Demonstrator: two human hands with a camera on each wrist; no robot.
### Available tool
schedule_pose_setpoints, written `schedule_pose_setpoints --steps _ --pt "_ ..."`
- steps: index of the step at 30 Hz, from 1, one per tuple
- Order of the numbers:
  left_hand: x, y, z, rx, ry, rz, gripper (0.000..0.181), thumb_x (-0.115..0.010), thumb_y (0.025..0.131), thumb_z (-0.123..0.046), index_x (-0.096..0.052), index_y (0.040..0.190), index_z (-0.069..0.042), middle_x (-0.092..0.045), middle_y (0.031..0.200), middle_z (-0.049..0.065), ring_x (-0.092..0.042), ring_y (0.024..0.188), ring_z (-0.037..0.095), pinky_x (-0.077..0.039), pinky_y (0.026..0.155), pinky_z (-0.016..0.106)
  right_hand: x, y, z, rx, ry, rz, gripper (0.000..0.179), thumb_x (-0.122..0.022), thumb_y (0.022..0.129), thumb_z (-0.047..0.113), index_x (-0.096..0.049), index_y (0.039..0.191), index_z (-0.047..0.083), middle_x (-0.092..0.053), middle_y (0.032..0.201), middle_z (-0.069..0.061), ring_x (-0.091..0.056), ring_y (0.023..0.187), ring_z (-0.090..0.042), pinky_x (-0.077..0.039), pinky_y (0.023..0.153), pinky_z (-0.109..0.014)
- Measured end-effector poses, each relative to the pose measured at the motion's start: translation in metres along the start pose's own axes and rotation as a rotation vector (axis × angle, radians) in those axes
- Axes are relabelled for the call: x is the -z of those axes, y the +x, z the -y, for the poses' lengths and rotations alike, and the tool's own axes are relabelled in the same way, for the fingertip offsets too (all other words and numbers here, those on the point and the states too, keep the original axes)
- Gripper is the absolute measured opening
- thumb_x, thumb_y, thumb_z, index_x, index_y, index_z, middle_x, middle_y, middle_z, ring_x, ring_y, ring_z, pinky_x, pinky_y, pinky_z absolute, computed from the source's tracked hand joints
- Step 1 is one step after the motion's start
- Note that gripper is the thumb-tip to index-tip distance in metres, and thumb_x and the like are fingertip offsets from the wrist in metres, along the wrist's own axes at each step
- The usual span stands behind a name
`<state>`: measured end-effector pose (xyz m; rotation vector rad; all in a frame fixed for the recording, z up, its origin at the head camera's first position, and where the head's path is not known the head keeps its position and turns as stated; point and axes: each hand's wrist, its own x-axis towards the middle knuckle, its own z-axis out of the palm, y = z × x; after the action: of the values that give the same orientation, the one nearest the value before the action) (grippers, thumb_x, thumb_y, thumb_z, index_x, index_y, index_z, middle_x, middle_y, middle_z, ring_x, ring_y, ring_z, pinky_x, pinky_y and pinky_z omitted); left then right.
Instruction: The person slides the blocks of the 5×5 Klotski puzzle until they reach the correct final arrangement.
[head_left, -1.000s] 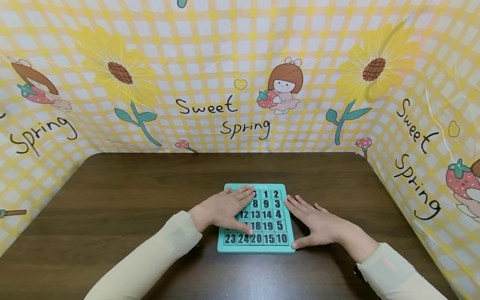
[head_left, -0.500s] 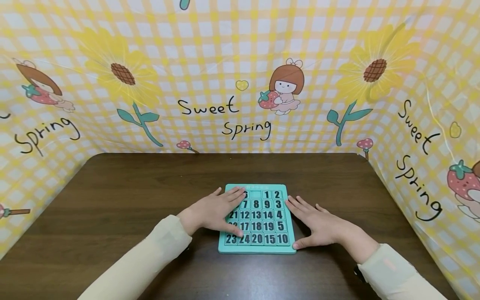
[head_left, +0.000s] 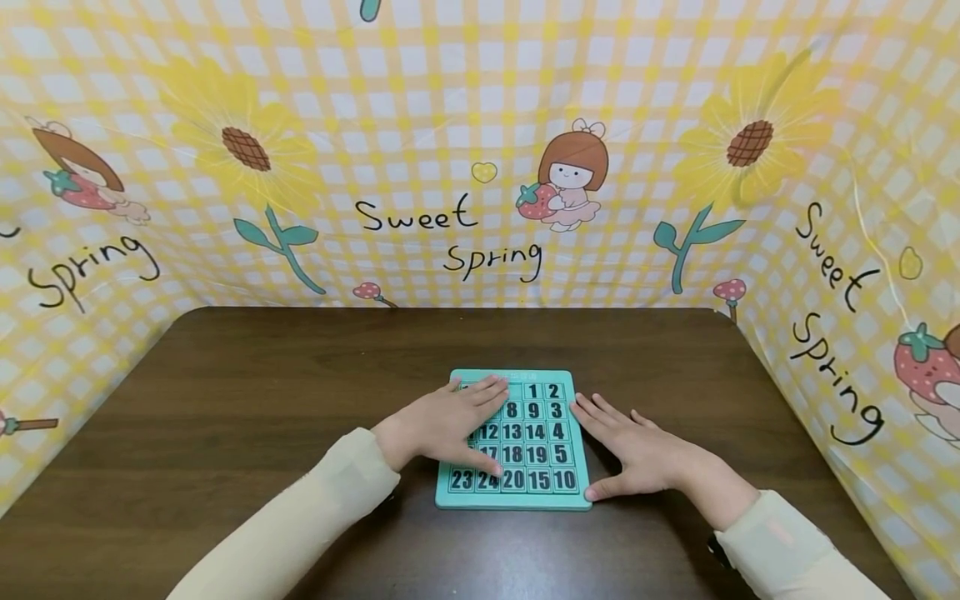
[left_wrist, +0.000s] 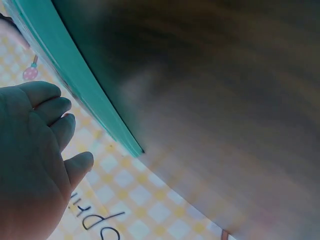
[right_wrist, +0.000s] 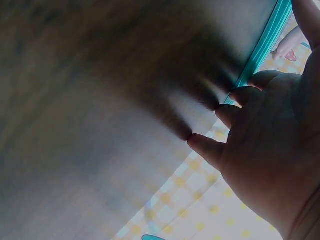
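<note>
A teal number sliding puzzle (head_left: 536,432) lies flat on the dark wooden table, rows of black numerals on its tiles. My left hand (head_left: 444,423) stretches over its left part, fingers extended, hiding several tiles there. Its fingertips reach the top row beside a gap left of the 1 tile (head_left: 532,391). The thumb lies low, over the 24 tile. My right hand (head_left: 639,452) is spread along the puzzle's right side, fingertips and thumb at the rim. In the right wrist view the fingers (right_wrist: 206,149) are extended beside the teal edge (right_wrist: 265,47). The left wrist view has the left palm (left_wrist: 30,145) near the puzzle's edge (left_wrist: 95,95).
The brown table (head_left: 300,358) extends around the puzzle on every side. A yellow checked cloth (head_left: 420,108) with flowers and lettering hangs behind it and along both sides.
The 6 tile slid one place left in the top row, then my left hand drew back left. Now it has moved right again, its fingertips at the gap. My right hand has stayed put.
</note>
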<state>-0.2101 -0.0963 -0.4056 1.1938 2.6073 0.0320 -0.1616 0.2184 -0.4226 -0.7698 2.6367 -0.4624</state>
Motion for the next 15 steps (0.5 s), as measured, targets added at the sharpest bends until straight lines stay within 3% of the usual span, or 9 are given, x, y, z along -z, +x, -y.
schedule_pose_setpoints --steps 15 --pt "0.002 0.030 -0.012 -0.022 0.039 0.025 0.105 -0.048 0.084 -0.081 -0.016 0.161 -0.016 -0.009 0.169 -0.001 -0.007 0.157 0.017 -0.015 0.124 0.055 -0.001 0.001 -0.002 -0.004 0.000 0.003 0.115 -0.068 0.078 0.072 -0.011 0.162 0.017 -0.006 0.169 -0.002 -0.006 0.156 -0.032 -0.017 0.113 -0.074"
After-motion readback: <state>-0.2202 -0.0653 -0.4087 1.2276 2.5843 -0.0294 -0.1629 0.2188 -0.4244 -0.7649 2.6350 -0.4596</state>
